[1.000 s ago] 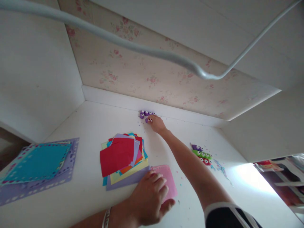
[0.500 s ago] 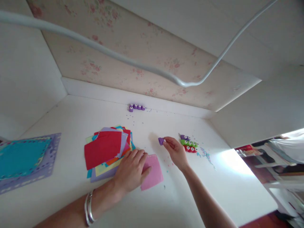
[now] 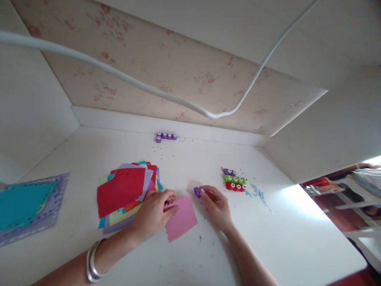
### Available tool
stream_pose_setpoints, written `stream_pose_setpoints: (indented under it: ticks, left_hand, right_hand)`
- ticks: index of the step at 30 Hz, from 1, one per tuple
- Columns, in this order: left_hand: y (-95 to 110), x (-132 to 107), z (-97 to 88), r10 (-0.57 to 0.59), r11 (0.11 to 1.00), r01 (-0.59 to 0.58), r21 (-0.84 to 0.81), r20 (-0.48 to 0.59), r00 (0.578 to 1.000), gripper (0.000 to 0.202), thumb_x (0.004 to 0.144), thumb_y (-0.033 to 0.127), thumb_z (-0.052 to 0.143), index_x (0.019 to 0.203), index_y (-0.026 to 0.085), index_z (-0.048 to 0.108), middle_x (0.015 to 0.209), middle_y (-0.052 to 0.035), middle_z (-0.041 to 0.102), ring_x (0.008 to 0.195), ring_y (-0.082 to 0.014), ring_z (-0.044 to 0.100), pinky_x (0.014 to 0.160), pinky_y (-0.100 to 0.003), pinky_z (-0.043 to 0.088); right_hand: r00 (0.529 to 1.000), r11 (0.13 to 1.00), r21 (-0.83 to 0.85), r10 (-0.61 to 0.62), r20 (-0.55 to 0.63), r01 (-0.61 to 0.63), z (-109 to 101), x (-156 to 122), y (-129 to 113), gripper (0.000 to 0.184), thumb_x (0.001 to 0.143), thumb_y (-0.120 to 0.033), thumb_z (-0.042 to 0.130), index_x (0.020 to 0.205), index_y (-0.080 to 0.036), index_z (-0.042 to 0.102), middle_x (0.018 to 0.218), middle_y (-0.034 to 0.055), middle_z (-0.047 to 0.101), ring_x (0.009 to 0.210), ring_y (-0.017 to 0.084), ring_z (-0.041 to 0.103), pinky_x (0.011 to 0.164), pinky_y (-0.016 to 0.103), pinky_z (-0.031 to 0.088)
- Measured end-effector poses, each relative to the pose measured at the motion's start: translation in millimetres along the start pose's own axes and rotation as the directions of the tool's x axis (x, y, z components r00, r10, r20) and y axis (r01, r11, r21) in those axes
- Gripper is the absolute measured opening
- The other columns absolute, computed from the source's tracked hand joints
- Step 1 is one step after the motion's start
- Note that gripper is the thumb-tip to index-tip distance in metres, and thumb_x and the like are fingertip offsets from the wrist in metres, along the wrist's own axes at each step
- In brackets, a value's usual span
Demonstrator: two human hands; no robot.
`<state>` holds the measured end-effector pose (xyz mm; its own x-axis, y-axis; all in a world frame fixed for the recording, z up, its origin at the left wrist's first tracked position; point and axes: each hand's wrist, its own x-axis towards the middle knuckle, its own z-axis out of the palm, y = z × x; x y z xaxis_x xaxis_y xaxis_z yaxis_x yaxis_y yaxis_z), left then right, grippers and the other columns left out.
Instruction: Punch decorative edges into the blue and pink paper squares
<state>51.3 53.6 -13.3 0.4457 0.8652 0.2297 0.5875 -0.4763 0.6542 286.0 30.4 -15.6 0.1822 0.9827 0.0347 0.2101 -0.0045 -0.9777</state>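
Observation:
My left hand (image 3: 153, 212) pinches the upper left edge of a pink sheet of paper (image 3: 182, 220), between thumb and fingers. A row of small punched marks runs along that edge. Closed around a small purple craft punch (image 3: 197, 192) is my right hand (image 3: 218, 208), just off the sheet's upper right corner. Left of my left hand lies a loose pile of coloured paper, with a torn-edged red sheet (image 3: 122, 190) on top. To the right of my right hand stand rows of similar punches: purple (image 3: 229, 172), green (image 3: 235, 179) and red (image 3: 236, 186).
Several more purple punches (image 3: 166, 136) stand by the back ledge. At the far left lies a turquoise sheet (image 3: 26, 202) on a lilac one (image 3: 56, 214) with punched edges. Paper bits (image 3: 260, 194) are scattered at the right. A white cable (image 3: 166, 95) hangs across the view.
My left hand has gone from lying flat by the pink paper to pinching its edge, and the sheet has tilted. My right hand has brought the purple punch lower, closer to the sheet.

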Motion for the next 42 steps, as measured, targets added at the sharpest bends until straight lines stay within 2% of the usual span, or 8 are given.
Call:
stream_pose_setpoints:
  ticks: [4, 9, 17, 20, 22, 26, 30, 42]
  left_hand:
    - [-3.5, 2.2, -0.8, -0.003, 1.000, 0.003, 0.025, -0.019, 1.000, 0.024, 0.088, 0.040, 0.058, 0.105, 0.023, 0.063, 0.096, -0.0021, 0.073, 0.090, -0.0203, 0.067, 0.083, -0.033, 0.049]
    - [-4.3, 3.3, 0.3, -0.002, 1.000, 0.003, 0.027, -0.014, 1.000, 0.028, 0.090, 0.043, 0.055, 0.106, 0.022, 0.065, 0.097, -0.0026, 0.074, 0.089, -0.0198, 0.067, 0.086, -0.034, 0.049]
    - [8.1, 3.8, -9.5, -0.020, 1.000, 0.020, 0.009, 0.046, 0.999, 0.021, 0.095, 0.034, 0.048, 0.102, 0.025, 0.065, 0.096, 0.0038, 0.074, 0.088, -0.0191, 0.066, 0.084, -0.035, 0.045]
    - [10.7, 4.4, -11.1, -0.013, 1.000, 0.012, 0.019, 0.041, 0.999, 0.025, 0.097, 0.033, 0.044, 0.096, 0.024, 0.067, 0.090, 0.0032, 0.074, 0.083, -0.0187, 0.066, 0.082, -0.034, 0.044]
    - [10.8, 4.6, -10.7, -0.015, 1.000, 0.015, 0.019, 0.042, 0.999, 0.025, 0.097, 0.033, 0.043, 0.095, 0.024, 0.067, 0.088, 0.0031, 0.074, 0.082, -0.0186, 0.066, 0.082, -0.035, 0.044]
    - [9.4, 5.2, -9.9, -0.027, 1.000, 0.027, -0.002, 0.056, 0.998, 0.024, 0.096, 0.031, 0.044, 0.096, 0.023, 0.067, 0.089, 0.0026, 0.074, 0.084, -0.0185, 0.065, 0.084, -0.035, 0.042]
    - [7.5, 7.5, -9.9, -0.058, 0.996, 0.063, -0.060, 0.083, 0.995, 0.027, 0.096, 0.033, 0.044, 0.094, 0.022, 0.068, 0.087, 0.0021, 0.074, 0.082, -0.0181, 0.065, 0.083, -0.033, 0.042]
    - [7.0, 9.4, -10.7, -0.097, 0.986, 0.110, -0.128, 0.105, 0.990, 0.025, 0.095, 0.034, 0.046, 0.088, 0.025, 0.068, 0.084, 0.0035, 0.074, 0.080, -0.0175, 0.067, 0.081, -0.033, 0.041]
  right_hand:
    - [0.998, 0.996, -0.073, -0.058, 0.010, 0.059, 1.4, -1.8, 1.3, 0.021, 0.082, -0.038, 0.067, 0.094, -0.021, 0.069, 0.091, 0.0073, 0.073, 0.084, 0.021, 0.069, 0.076, 0.035, 0.055]
    - [0.994, 0.985, -0.131, -0.111, -0.003, 0.110, 3.0, -2.5, -1.0, 0.019, 0.083, -0.036, 0.066, 0.096, -0.024, 0.070, 0.094, 0.0063, 0.071, 0.085, 0.021, 0.068, 0.078, 0.036, 0.056]
    - [0.970, 0.899, -0.365, -0.227, 0.086, 0.243, 9.1, -7.5, -10.9, 0.018, 0.085, -0.033, 0.063, 0.098, -0.029, 0.075, 0.106, 0.0074, 0.068, 0.095, 0.023, 0.066, 0.082, 0.037, 0.056]
    - [0.961, 0.888, -0.372, -0.228, 0.154, 0.270, 6.0, -7.7, -12.8, 0.023, 0.088, -0.031, 0.059, 0.106, -0.031, 0.073, 0.118, 0.0066, 0.066, 0.107, 0.025, 0.063, 0.094, 0.041, 0.052]
    - [0.954, 0.880, -0.376, -0.233, 0.189, 0.289, 3.4, -7.4, -12.5, 0.025, 0.089, -0.030, 0.057, 0.110, -0.031, 0.072, 0.118, 0.0058, 0.067, 0.110, 0.025, 0.063, 0.097, 0.042, 0.051]
    - [0.961, 0.895, -0.356, -0.226, 0.158, 0.269, 1.7, -6.8, -7.6, 0.022, 0.088, -0.028, 0.059, 0.107, -0.029, 0.072, 0.112, 0.0061, 0.070, 0.104, 0.024, 0.065, 0.093, 0.041, 0.053]
    - [0.980, 0.954, -0.234, -0.172, 0.094, 0.190, 3.6, -7.5, -1.5, 0.020, 0.087, -0.030, 0.061, 0.104, -0.025, 0.069, 0.111, 0.0074, 0.069, 0.100, 0.023, 0.066, 0.086, 0.036, 0.058]
    - [0.967, 0.941, -0.236, -0.217, 0.131, 0.243, 4.9, -10.2, -0.3, 0.020, 0.088, -0.026, 0.062, 0.106, -0.023, 0.069, 0.111, 0.0083, 0.068, 0.101, 0.021, 0.066, 0.085, 0.034, 0.058]
